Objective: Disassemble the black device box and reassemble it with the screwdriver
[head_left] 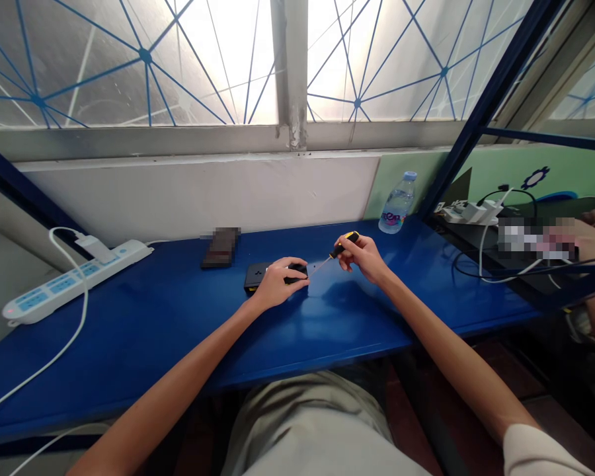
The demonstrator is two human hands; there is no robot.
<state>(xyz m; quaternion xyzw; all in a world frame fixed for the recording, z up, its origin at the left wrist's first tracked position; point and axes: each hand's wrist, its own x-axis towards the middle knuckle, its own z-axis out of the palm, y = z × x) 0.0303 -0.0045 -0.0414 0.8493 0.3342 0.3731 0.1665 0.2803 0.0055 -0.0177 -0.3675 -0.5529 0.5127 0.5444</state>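
On the blue desk [193,337] lies a flat black box-like device [254,276], its exact kind not clear. My left hand [280,283] is closed over the device's right part and covers much of it. In my right hand [361,256] is a screwdriver [344,244] with a black and yellow handle, gripped between the fingers. Its thin shaft slants down and left toward the device's right end. Whether the tip touches the device cannot be made out. A tiny dark speck shows on the desk near the shaft.
A dark, blurred flat object [221,248] lies behind the device. At the left is a white power strip [74,281] with a plugged-in charger and cable. A water bottle [397,205] stands by the wall. Blue metal posts frame the desk; another person's arm [592,244] shows at right.
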